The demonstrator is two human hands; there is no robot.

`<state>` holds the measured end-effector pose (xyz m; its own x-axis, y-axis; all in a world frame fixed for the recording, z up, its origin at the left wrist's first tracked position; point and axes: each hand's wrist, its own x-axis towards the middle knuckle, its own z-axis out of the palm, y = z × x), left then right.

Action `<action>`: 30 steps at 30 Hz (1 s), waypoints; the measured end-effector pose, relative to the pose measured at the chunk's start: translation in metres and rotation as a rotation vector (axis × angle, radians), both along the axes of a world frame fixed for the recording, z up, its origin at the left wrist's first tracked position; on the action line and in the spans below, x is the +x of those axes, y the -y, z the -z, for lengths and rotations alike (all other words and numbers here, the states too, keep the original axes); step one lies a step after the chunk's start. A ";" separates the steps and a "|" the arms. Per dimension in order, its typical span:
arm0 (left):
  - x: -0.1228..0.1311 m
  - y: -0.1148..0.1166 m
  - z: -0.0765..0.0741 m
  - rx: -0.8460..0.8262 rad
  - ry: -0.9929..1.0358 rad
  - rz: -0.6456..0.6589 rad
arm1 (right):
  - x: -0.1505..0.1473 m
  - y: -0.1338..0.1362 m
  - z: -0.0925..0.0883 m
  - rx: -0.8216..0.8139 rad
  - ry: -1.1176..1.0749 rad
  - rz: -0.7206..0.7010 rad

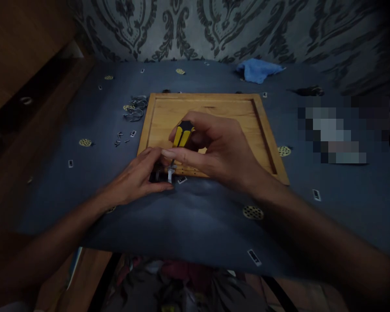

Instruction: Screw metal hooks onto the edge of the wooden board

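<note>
A wooden panel with a raised rim (156, 113) lies flat on the cloth-covered table. My right hand (224, 147) grips a screwdriver with a yellow and black handle (183, 135), its shaft pointing down at the panel's near edge. Below the tip is a small shiny metal fitting (170, 173), pinched by my left hand (136, 175) against that edge, left of the middle. Several small dark holes show in the near rim, right of the fitting. My left fingers partly hide the fitting, and whether the tip sits in a screw cannot be made out.
Left of the panel are several curved metal pieces (134, 108) and loose small screws (118, 142). A blue cloth (259, 70) lies at the back, a black object (309, 91) at the right near a blurred-out patch. Wooden furniture (29, 56) borders the table's left side.
</note>
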<state>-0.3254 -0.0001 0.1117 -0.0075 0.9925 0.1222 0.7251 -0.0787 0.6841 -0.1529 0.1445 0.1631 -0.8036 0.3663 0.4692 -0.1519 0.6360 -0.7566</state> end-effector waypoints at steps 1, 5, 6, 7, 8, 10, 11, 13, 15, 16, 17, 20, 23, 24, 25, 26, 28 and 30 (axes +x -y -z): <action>0.000 0.000 -0.001 -0.005 0.003 0.002 | 0.001 -0.001 -0.001 -0.034 0.005 -0.026; 0.002 -0.001 -0.004 -0.016 0.012 0.005 | 0.004 -0.005 -0.008 -0.162 0.030 -0.163; 0.002 -0.001 -0.005 -0.014 0.013 0.003 | 0.005 -0.006 -0.009 -0.182 0.044 -0.189; 0.002 -0.001 -0.006 -0.016 0.015 0.003 | 0.006 -0.007 -0.010 -0.196 0.061 -0.203; 0.002 -0.001 -0.006 -0.025 0.016 0.005 | 0.006 -0.007 -0.010 -0.203 0.070 -0.207; 0.002 -0.001 -0.008 -0.058 0.016 0.011 | 0.006 -0.007 -0.008 -0.204 0.070 -0.183; 0.002 0.000 -0.008 -0.068 0.017 0.011 | 0.005 -0.006 -0.007 -0.201 0.059 -0.163; 0.001 0.000 -0.008 -0.062 0.020 0.008 | 0.004 -0.005 -0.005 -0.176 0.036 -0.122; 0.001 0.000 -0.006 -0.036 0.020 0.010 | 0.003 -0.004 -0.002 -0.108 0.017 -0.075; 0.001 0.000 -0.005 -0.026 0.018 0.014 | 0.002 -0.004 -0.002 -0.057 0.010 -0.048; 0.001 0.000 -0.004 -0.017 0.014 0.016 | 0.002 -0.003 -0.001 -0.001 0.001 -0.018; 0.001 0.000 -0.003 0.002 0.003 0.011 | 0.000 -0.002 0.000 0.134 -0.039 0.064; 0.002 0.000 -0.005 -0.016 0.004 0.009 | -0.001 0.001 0.004 0.167 -0.091 0.127; 0.002 0.000 -0.005 -0.030 0.006 0.011 | -0.001 0.003 0.005 0.165 -0.107 0.145; 0.002 0.000 -0.005 -0.033 0.009 0.008 | -0.001 0.004 0.007 0.163 -0.120 0.164; 0.002 0.000 -0.004 -0.032 0.012 0.007 | -0.002 0.005 0.009 0.160 -0.130 0.187; 0.001 0.000 -0.001 -0.003 0.011 0.003 | -0.003 0.007 0.013 0.164 -0.152 0.233; 0.000 0.000 0.002 0.021 0.003 0.007 | -0.004 0.009 0.015 0.179 -0.175 0.262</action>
<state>-0.3251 0.0001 0.1094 -0.0012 0.9897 0.1433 0.7225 -0.0982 0.6843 -0.1567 0.1357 0.1477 -0.5950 0.4490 0.6666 -0.0834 0.7905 -0.6068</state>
